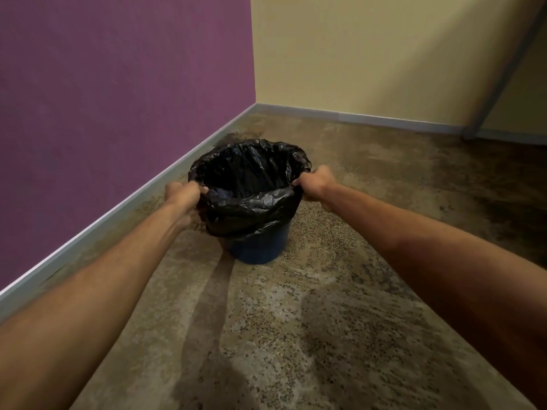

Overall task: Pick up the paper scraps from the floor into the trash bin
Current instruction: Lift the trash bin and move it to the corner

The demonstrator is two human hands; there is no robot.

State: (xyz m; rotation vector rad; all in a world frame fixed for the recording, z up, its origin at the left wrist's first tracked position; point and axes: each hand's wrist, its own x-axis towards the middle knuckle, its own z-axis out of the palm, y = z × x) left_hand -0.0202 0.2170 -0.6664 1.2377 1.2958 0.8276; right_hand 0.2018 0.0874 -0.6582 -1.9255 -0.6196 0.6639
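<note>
Black plastic is bunching under both fists as a person is gripping a lined trash bin near the corner of a room. The left hand is curling around the bin liner at the rim's left edge, fingers closed tight on the folded-over plastic; the right hand is clutching the liner at the opposite edge in the same way. Both bare forearms are reaching straight out from the viewer's side. The dark blue bin is standing upright on the speckled brown floor, its liner draping over the near wall and hiding the upper half. The bin's inside is showing only dark plastic; whether anything is lying in it cannot be told. To the left, a purple wall is meeting the floor along a pale grey baseboard, which is running just beside the bin. A cream wall is closing off the far side, well behind the bin. Open floor is stretching to the right and toward the viewer, and no paper scraps are showing on it.
</note>
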